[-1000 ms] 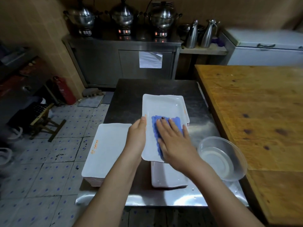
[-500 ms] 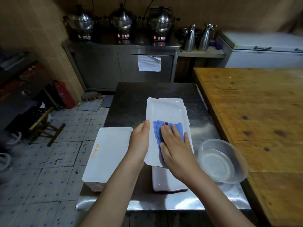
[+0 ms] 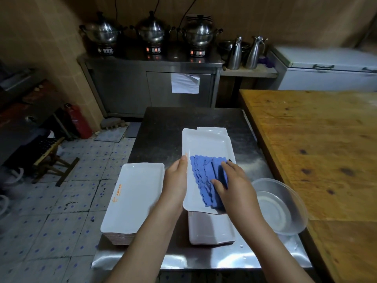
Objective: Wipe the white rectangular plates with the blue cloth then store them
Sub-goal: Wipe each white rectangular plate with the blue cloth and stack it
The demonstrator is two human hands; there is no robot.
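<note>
blue cloth (image 3: 206, 178) under flat right hand (image 3: 234, 187) on white plate (image 3: 206, 144), left hand (image 3: 176, 180) gripping its rim

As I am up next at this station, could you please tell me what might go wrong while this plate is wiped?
1. The plate lies askew on the stack under it, held at its left rim by the left hand; the right hand pressing the blue cloth could tip or slide it.
2. The clear bowl sits close beside the right forearm; a wide stroke might knock it.
</note>
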